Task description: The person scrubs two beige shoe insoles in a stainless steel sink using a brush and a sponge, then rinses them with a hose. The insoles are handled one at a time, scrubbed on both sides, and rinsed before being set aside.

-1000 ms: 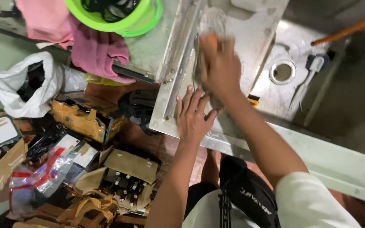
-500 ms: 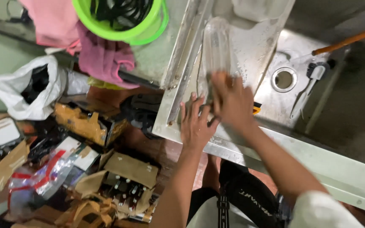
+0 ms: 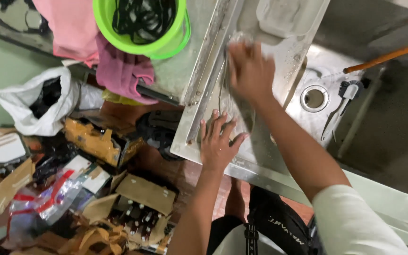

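A pale, wet cloth [image 3: 240,38] lies pressed on the steel draining board [image 3: 279,56] of the sink unit, mostly covered by the right hand [image 3: 250,71], whose fingers curl down over it so that only a blurred edge of the cloth shows past the fingertips; how firmly it is gripped cannot be told. The left hand [image 3: 218,141] rests flat and open nearer the front edge of the same board, fingers spread, holding nothing. Just beyond the cloth a whitish rectangular block [image 3: 279,16] sits on the board. To the right the basin drops away, with the round drain [image 3: 314,98] at its bottom and a small brush [image 3: 343,101] lying just beside the drain; an orange hose [image 3: 386,54] slants over the basin above it. To the left of the board stands a green plastic bucket [image 3: 166,40] full of dark cables, with pink cloth [image 3: 119,66] hanging next to it. Below on the floor are a white plastic bag [image 3: 29,106], a yellow tool case [image 3: 95,141] and a litter of cardboard boxes [image 3: 145,193].
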